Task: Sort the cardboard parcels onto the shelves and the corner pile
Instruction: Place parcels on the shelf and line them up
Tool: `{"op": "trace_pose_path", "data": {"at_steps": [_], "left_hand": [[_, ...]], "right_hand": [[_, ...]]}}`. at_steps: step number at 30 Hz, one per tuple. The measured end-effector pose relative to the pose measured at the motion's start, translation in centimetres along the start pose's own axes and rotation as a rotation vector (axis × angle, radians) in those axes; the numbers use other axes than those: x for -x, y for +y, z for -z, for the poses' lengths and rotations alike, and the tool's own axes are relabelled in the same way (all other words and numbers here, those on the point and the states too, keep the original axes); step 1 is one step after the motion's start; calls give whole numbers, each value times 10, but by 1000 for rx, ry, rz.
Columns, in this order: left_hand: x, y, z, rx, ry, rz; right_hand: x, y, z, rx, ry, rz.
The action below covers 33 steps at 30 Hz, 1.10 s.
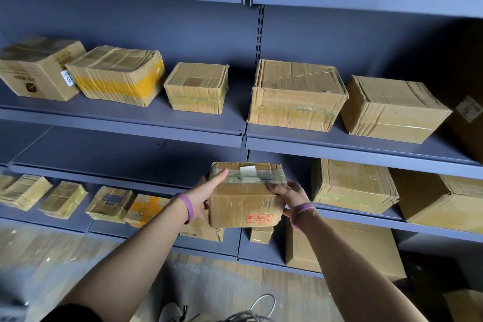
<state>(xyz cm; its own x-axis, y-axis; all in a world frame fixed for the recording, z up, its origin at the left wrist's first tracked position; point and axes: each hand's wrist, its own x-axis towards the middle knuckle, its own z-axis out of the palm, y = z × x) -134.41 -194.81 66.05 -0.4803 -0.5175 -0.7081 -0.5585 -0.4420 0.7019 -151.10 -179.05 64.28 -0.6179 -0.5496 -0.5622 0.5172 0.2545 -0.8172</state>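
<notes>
Right now holding a small taped parcel (245,196) up in front of the blue shelves (156,115), level with the gap under the middle board and touching none of them. Pressing the left hand (205,195) flat against the parcel's left side, with one straight finger along the top left edge. Curling the right hand (286,197) over the top right edge, with fingers on the taped lid and thumb against the right side, and so gripping the parcel there. Wearing a purple band (189,206) on each wrist. Showing a red stamp (259,218) on the near face and a white label (248,172) on top. Facing five boxes on the middle board, among them a yellow-taped box (117,76) and a wide box (295,95) just right of the upright. Looking down on a row of small packets (109,204) on the lower left board and on larger cartons (352,185) to the right of the held parcel, near it but apart.
</notes>
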Motion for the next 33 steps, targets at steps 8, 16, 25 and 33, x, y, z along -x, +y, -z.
{"op": "trace_pose_path", "data": {"at_steps": [8, 16, 25, 33], "left_hand": [[-4, -14, 0, -1, 17, -69], [-8, -25, 2, -54, -1, -160], [-8, -27, 5, -113, -37, -190], [-15, -28, 2, 110, 77, -103]], "right_hand": [[-2, 1, 8, -9, -86, 45], [-8, -2, 6, -44, 60, -100], [-12, 6, 9, -42, -37, 20], [-12, 11, 10, -127, 0, 16]]}}
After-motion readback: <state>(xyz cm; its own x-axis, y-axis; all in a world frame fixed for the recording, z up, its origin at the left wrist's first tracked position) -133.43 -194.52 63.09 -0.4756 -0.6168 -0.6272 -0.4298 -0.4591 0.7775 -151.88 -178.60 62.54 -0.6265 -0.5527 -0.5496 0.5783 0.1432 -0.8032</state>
